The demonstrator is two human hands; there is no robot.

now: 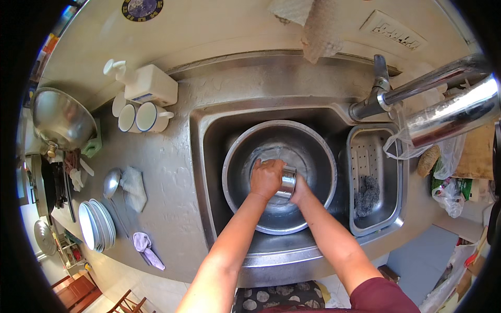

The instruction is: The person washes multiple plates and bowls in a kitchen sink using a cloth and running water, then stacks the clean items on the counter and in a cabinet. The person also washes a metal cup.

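Observation:
A stainless steel cup [287,183] is tilted on its side between my hands, over a large round metal basin [231,156]. My left hand [267,177] lies across the cup's left end, back of the hand up, and hides that part. From the right, my right hand [300,188] grips the cup's other side; its fingers are hidden behind the metal. The basin stands inside a stainless steel sink [213,129]. Shallow water [280,150] appears at the basin's bottom.
Right of the basin, a perforated drain tray [362,156] holds a steel wool scrubber [367,197]. A chrome faucet [366,107] rises behind it. On the left counter are enamel mugs [150,117], a pump bottle [150,86], a ladle [112,182], cloths [134,187] and stacked plates [98,225].

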